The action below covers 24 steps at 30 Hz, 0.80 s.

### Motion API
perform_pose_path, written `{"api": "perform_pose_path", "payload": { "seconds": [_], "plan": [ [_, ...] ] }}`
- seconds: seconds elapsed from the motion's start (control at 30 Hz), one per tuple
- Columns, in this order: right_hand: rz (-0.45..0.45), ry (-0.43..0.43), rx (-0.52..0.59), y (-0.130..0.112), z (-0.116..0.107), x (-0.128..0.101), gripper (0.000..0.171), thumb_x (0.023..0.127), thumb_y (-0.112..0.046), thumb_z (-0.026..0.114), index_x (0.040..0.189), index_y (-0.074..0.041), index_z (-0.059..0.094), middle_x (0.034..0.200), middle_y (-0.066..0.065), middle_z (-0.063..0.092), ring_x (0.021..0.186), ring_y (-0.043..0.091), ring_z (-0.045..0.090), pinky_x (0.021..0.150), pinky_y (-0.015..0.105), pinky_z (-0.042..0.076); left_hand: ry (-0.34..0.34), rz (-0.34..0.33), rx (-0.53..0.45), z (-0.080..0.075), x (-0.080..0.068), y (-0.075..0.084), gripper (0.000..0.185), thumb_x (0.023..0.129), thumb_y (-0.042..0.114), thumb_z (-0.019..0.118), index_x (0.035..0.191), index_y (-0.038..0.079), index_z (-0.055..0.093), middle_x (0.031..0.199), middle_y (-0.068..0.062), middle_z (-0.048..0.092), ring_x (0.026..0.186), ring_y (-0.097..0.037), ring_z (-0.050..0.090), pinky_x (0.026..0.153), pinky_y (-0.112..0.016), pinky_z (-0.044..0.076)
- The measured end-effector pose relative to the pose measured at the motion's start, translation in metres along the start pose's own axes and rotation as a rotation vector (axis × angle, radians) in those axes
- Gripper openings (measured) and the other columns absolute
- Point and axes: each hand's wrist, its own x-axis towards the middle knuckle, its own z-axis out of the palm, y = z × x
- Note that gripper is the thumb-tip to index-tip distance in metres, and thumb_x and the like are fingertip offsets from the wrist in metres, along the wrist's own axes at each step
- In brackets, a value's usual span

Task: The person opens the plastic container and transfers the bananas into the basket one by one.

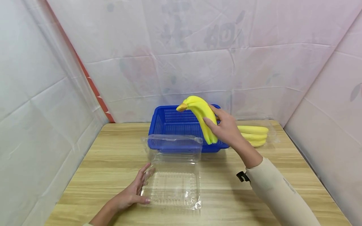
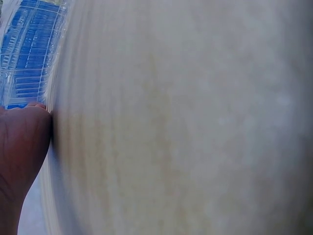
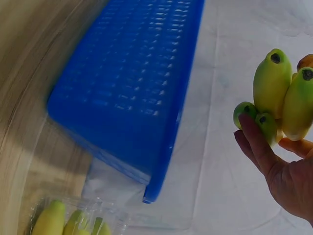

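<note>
A bunch of yellow bananas (image 1: 202, 114) is held up over the blue basket (image 1: 154, 125) by my right hand (image 1: 224, 127), whose thumb and fingers grip its side. From the right wrist view, the banana tips (image 3: 274, 83) point toward the camera above the fingers of that hand (image 3: 293, 181). A clear plastic clamshell box (image 1: 172, 188) lies with its lid up on the table in front of the basket. My left hand (image 1: 131, 193) rests at the box's left edge, thumb at the near corner and fingers along the side. The left wrist view shows only part of this hand (image 2: 22, 152).
More bananas (image 1: 254, 135) lie in a second clear box right of the basket. The raised lid (image 1: 175, 144) overlaps the basket's front in the head view. Pale cloth walls (image 1: 181, 69) enclose the wooden table (image 1: 104, 163) at the back and sides.
</note>
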Motion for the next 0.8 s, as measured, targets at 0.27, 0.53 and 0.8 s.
{"api": "perform_pose_path", "payload": {
  "seconds": [0.27, 0.53, 0.8],
  "plan": [
    [0.04, -0.116, -0.187, 0.01, 0.016, 0.023, 0.07, 0.107, -0.049, 0.059, 0.166, -0.016, 0.041, 0.114, 0.015, 0.066, 0.093, 0.029, 0.063, 0.068, 0.037, 0.056, -0.007, -0.004, 0.001, -0.001, 0.0, -0.001, 0.128, 0.089, 0.005, 0.078, 0.169, 0.018, -0.021, 0.175, -0.036, -0.011, 0.158, -0.063, -0.016, 0.113, -0.088, -0.012],
    [0.085, -0.291, -0.325, 0.024, 0.042, 0.047, 0.07, 0.106, -0.044, 0.058, 0.165, -0.01, 0.04, 0.104, 0.015, 0.069, 0.09, 0.029, 0.06, 0.061, 0.031, 0.051, -0.007, 0.002, 0.005, -0.001, 0.0, -0.002, 0.128, 0.089, 0.004, 0.078, 0.169, 0.016, -0.021, 0.174, -0.037, -0.01, 0.157, -0.064, -0.017, 0.113, -0.089, -0.012],
    [0.238, -0.384, -0.41, 0.032, 0.059, 0.059, 0.073, 0.106, -0.042, 0.057, 0.167, -0.007, 0.036, 0.127, 0.023, 0.067, 0.105, 0.034, 0.059, 0.072, 0.039, 0.055, -0.007, -0.003, -0.011, 0.0, 0.0, -0.002, 0.127, 0.09, 0.003, 0.077, 0.17, 0.019, -0.02, 0.175, -0.036, -0.011, 0.156, -0.066, -0.018, 0.112, -0.086, -0.015]
  ]
}}
